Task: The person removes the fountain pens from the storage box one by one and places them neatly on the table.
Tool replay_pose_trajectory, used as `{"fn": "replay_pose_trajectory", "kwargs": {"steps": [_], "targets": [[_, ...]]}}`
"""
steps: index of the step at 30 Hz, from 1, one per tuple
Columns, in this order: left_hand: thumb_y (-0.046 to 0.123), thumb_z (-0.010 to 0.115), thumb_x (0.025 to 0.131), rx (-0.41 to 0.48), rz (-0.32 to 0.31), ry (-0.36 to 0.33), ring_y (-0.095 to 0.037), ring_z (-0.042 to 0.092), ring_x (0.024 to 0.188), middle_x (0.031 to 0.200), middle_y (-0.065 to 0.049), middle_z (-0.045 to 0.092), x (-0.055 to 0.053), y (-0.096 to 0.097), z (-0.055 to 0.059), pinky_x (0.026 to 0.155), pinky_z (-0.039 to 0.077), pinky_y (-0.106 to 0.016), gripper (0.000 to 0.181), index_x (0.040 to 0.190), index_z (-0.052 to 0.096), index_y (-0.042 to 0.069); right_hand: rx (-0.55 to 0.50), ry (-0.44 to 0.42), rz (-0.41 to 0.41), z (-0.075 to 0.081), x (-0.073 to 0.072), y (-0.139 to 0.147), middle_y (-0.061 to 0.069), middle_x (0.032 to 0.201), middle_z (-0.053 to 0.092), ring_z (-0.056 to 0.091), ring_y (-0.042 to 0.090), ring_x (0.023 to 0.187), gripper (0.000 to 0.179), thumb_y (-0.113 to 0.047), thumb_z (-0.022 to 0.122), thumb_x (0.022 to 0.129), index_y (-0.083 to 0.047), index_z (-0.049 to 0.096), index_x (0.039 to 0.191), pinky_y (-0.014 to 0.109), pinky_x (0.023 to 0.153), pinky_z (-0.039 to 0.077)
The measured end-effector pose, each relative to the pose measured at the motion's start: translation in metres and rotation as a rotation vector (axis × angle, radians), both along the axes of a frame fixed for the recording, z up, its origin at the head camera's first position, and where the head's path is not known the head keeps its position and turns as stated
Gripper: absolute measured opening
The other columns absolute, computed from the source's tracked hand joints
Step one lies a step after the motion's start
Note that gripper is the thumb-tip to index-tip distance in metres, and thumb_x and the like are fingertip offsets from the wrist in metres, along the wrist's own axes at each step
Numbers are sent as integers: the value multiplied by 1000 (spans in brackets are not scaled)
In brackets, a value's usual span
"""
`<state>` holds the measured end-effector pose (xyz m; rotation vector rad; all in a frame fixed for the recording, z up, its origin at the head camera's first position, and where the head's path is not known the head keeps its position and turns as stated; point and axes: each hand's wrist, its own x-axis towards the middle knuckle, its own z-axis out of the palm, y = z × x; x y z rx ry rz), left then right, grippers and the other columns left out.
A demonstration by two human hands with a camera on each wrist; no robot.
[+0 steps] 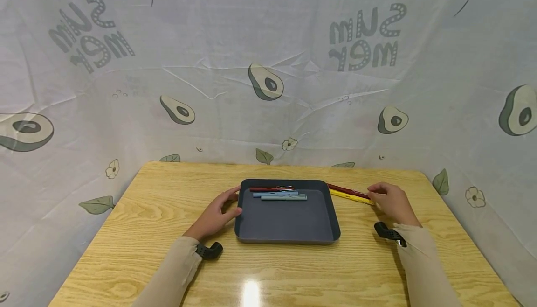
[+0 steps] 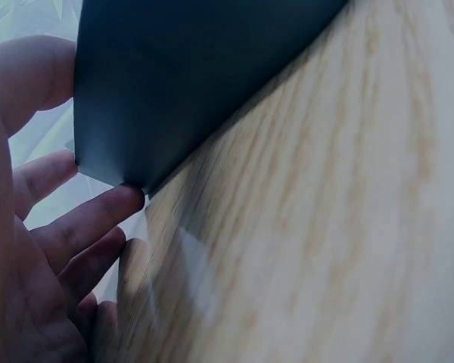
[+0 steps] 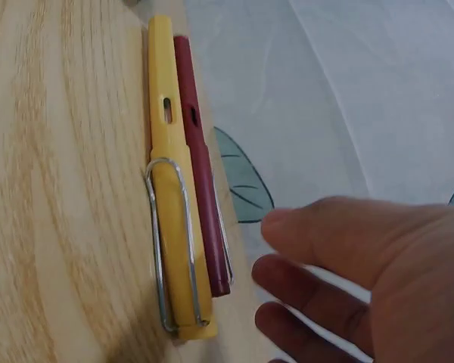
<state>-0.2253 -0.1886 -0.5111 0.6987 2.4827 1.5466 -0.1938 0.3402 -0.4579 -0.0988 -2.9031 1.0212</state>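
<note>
In the head view a dark grey tray (image 1: pixel 289 223) holds a red pen (image 1: pixel 266 189), a blue pen (image 1: pixel 268 194) and a pale green pen (image 1: pixel 281 198), lying side by side near its far wall. My left hand (image 1: pixel 216 216) rests at the tray's left side, thumb and fingers spread, fingertips touching its outer wall in the left wrist view. Right of the tray, a dark red pen (image 3: pixel 200 174) and a yellow pen (image 3: pixel 169 136) with a wire clip lie alongside each other on the table. My right hand (image 1: pixel 392 202) hovers by their clip ends, fingers loosely bent and apart from the pens in the right wrist view.
The wooden table (image 1: pixel 272 274) carries the tray and pens. Behind it hangs a pale cloth (image 1: pixel 226 125) printed with avocados and leaves, meeting the table's far edge. Each wrist wears a black strap-on mount (image 1: pixel 390 233).
</note>
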Motion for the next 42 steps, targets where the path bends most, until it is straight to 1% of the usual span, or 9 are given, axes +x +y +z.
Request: {"fn": "replay_pose_trajectory", "kwargs": {"steps": [2, 4, 8, 11, 17, 21, 30, 38, 42], "targets": [[30, 69, 102, -7, 0, 0, -33, 47, 142, 150, -13, 52, 0, 0, 0, 113, 37, -61, 68, 162, 37, 23, 2, 8, 0, 3, -2, -3, 24, 121, 68, 61, 43, 109, 32, -26, 61, 106, 0, 69, 122, 53, 83, 52], [32, 69, 102, -20, 2, 3, -32, 47, 143, 151, -11, 52, 0, -1, 0, 113, 38, -60, 69, 162, 36, 23, 2, 16, -3, 5, -3, -7, 24, 122, 68, 60, 43, 110, 33, -28, 62, 106, 0, 69, 123, 54, 84, 51], [35, 68, 102, -30, 5, 7, -30, 47, 142, 150, -10, 53, -2, -1, -3, 113, 38, -59, 70, 163, 36, 24, -14, 37, -4, 11, -5, -16, 24, 125, 66, 55, 48, 120, 33, -26, 63, 106, 0, 68, 126, 64, 96, 47], [37, 68, 102, -32, 10, 9, -29, 47, 142, 150, -8, 53, -3, -1, -5, 114, 38, -58, 70, 163, 36, 25, -15, 74, 10, 15, -6, -23, 25, 126, 66, 54, 50, 124, 34, -24, 63, 106, 0, 67, 129, 67, 101, 43], [36, 68, 102, -32, 7, 9, -31, 47, 143, 151, -10, 52, -4, -2, -6, 114, 37, -60, 69, 162, 36, 26, 26, 149, 96, 22, -7, -41, 24, 122, 69, 64, 44, 109, 37, -20, 67, 103, 2, 65, 133, 60, 92, 52], [38, 68, 102, -42, 9, 1, -29, 47, 143, 151, -8, 52, -4, -1, -6, 115, 37, -58, 69, 162, 35, 28, 48, 174, 124, 26, -7, -50, 23, 119, 70, 67, 40, 103, 34, -16, 68, 102, 1, 66, 132, 57, 88, 55], [36, 68, 102, -27, 12, 6, -29, 47, 142, 150, -9, 53, -6, 4, -3, 116, 36, -58, 70, 163, 36, 25, 71, 164, 155, 31, -9, -51, 22, 120, 70, 68, 40, 101, 33, -17, 67, 103, 0, 66, 132, 55, 84, 57], [23, 69, 102, 6, 19, 3, -35, 47, 142, 150, -16, 52, -8, 7, 0, 115, 34, -62, 69, 162, 36, 19, 66, 161, 175, 33, -15, -52, 22, 122, 70, 68, 39, 102, 35, -20, 67, 103, -1, 66, 133, 54, 83, 58], [21, 70, 101, 14, 26, 2, -36, 47, 141, 149, -16, 53, -8, 7, -1, 115, 33, -62, 69, 162, 37, 18, 60, 158, 178, 31, -17, -53, 21, 119, 70, 68, 37, 101, 35, -21, 67, 103, -1, 67, 132, 53, 83, 58]]}}
